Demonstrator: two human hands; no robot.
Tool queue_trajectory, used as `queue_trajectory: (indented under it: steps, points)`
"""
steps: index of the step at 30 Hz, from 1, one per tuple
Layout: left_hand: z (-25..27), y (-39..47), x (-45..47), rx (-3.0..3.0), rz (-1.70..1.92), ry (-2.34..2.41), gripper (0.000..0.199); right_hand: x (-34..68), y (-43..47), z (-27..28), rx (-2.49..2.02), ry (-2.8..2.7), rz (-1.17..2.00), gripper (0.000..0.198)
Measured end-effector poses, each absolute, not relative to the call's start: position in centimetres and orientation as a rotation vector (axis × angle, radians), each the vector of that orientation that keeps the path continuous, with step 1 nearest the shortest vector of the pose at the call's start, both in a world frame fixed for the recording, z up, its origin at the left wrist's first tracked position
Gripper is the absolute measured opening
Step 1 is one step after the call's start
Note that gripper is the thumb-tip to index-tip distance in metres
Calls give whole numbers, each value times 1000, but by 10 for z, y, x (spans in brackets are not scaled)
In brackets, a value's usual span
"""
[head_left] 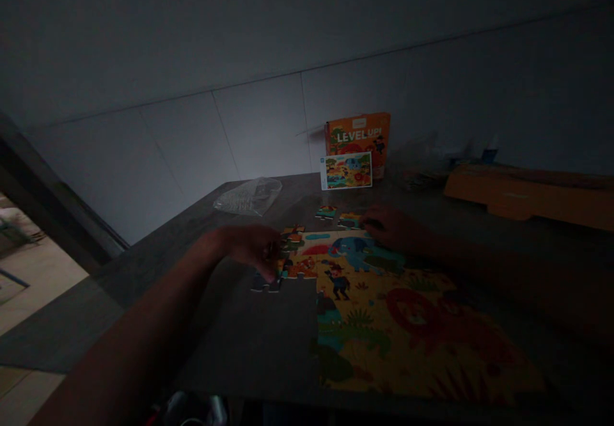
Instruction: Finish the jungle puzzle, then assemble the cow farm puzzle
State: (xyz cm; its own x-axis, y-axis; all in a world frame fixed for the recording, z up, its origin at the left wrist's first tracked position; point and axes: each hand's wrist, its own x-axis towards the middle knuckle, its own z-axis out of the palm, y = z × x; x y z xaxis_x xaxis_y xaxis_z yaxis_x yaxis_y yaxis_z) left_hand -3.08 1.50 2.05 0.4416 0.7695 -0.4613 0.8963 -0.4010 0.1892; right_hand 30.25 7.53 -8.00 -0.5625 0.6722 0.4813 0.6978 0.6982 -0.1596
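A partly assembled jigsaw puzzle point(359, 285) lies on the dark table, showing an elephant, a lion, a crocodile and a figure in a hat. My left hand point(247, 245) is at its upper left edge, fingers curled and thumb down on a puzzle piece point(266, 282). Beyond the top edge, my right hand point(388, 224) has its bent fingers at the side of another puzzle piece point(350, 220); shadow blurs its grip. A loose puzzle piece point(326, 212) with a red patch lies just left of that one.
At the back, an orange "LEVEL UP!" box point(357, 133) stands with a picture card point(348, 171) leaning against it. A clear plastic bag point(249, 196) lies at the back left. An orange cardboard box part point(527, 192) is at the right, near crumpled plastic point(422, 154). The wall borders the table.
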Motion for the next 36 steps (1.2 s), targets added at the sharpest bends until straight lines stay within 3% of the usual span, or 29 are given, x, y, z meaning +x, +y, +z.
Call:
queue_trajectory:
  steps: [21, 28, 36]
  points:
    - [15, -13, -1, 2471, -443, 1148, 45, 300, 71, -76, -1107, -2385, -17, 22]
    - [24, -24, -1, 2449, -474, 1110, 61, 301, 72, -78, -1128, -2386, -3, 20]
    - [28, -30, 5, 2411, -547, 1164, 45, 300, 71, -76, -1121, -2374, 14, 20]
